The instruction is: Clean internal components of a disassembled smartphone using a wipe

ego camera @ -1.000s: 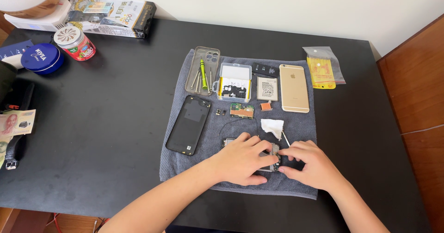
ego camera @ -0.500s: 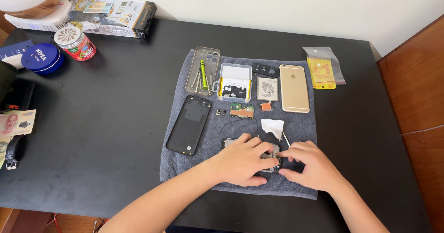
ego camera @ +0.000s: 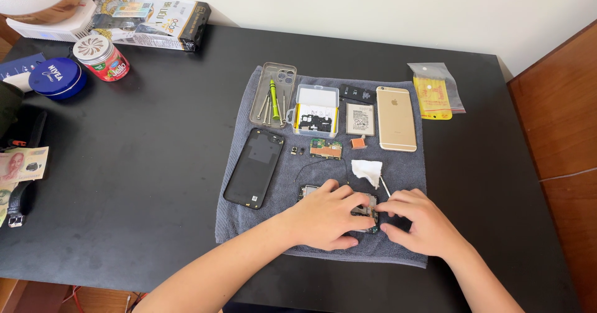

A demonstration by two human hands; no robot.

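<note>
Now my left hand (ego camera: pixel 326 216) pins the opened phone frame (ego camera: pixel 367 212) on the grey towel (ego camera: pixel 398 170) while my right hand (ego camera: pixel 418 221) pinches a small part inside it, so lifting it free likely needs a gentle, steady pull.

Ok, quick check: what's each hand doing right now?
Left hand: pressed down on the opened phone body on the grey towel, fingers curled over it.
Right hand: fingertips pinching at the same phone body.

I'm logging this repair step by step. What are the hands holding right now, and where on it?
Both hands press on an opened phone body lying on the grey towel: the left hand covers its left part, the right hand its right end. Exact grip is hidden.
</note>
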